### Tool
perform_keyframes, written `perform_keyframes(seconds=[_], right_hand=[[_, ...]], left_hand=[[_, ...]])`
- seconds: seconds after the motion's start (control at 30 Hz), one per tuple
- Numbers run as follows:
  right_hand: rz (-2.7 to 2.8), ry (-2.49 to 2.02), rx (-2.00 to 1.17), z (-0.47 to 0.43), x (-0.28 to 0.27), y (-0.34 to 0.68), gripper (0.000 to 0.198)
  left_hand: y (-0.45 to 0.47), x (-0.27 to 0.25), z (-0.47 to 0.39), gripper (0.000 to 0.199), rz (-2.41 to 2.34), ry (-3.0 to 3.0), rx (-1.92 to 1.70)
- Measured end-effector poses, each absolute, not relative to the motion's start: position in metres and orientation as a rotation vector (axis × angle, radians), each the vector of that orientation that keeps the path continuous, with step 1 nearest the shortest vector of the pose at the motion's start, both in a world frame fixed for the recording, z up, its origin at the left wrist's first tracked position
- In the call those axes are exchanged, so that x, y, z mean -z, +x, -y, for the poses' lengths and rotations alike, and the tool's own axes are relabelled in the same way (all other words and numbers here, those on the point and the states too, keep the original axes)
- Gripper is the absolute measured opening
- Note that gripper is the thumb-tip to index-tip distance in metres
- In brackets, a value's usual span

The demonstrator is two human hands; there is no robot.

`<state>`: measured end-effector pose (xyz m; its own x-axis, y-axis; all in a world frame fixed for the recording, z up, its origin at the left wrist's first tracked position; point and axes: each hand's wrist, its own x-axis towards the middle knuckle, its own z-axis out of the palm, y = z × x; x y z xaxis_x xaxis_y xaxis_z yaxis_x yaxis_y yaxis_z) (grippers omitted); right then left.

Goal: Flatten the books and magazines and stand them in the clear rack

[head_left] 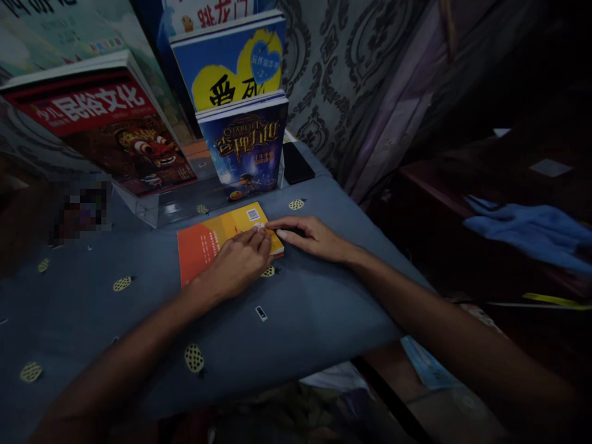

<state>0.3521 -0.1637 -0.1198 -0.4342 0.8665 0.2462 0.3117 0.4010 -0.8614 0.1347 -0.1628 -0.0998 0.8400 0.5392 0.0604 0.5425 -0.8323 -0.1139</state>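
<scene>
A thin orange and yellow book (198, 243) lies on the cloth-covered table with its barcode side up. My left hand (243, 253) rests on top of it, its fingers bent and pressed together over the right part of the cover. A tiny white spot shows at those fingertips; what it is I cannot make out. From the right, my right hand (319, 237) reaches over the book's edge with index finger and thumb stretched out and apart. The index fingertip meets the left fingertips, and the thumb is close to the book's right edge.
Behind the book, a clear plastic stand (161, 206) holds several upright books, including a dark blue book (250, 148) and a red-topped book (115, 129). A black flat object (297, 163) lies beside the stand. To the right is a blue cloth (531, 228), past the table's edge.
</scene>
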Motion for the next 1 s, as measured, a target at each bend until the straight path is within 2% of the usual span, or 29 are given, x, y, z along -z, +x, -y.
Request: perform_keyframes(seconds=[0.73,1.0], right_hand=[[1.968,-0.970,-1.059,0.162,0.114,0.356,0.040],[1.935,-0.963,-1.127,0.159,0.124,0.357,0.047]], left_hand=[[0.134,0.087,0.162,0.037,0.899,-2.926,0.068],[0.135,0.097,0.165,0.041,0.866,-2.886,0.050]])
